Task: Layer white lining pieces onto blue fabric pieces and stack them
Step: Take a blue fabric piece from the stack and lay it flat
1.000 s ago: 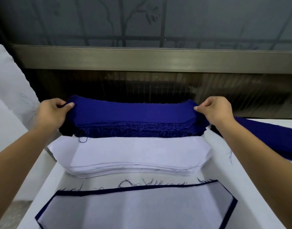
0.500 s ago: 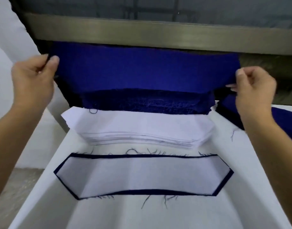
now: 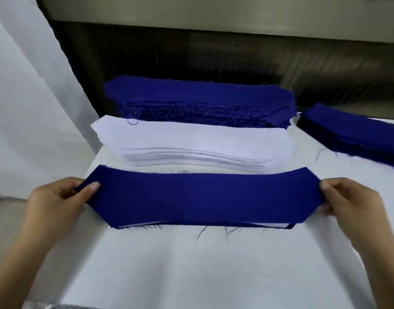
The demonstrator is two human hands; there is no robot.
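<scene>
The blue piece (image 3: 202, 197) covers the white lining piece (image 3: 270, 225) but for a sliver; the frame's edge cuts the side stack (image 3: 358, 134).

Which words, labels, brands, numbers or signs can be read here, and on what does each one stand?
None can be read. The blue fabric piece held in the left hand and right hand is plain; so are the white lining stack, the blue stack behind it, the second blue stack and the white table cover.
</scene>
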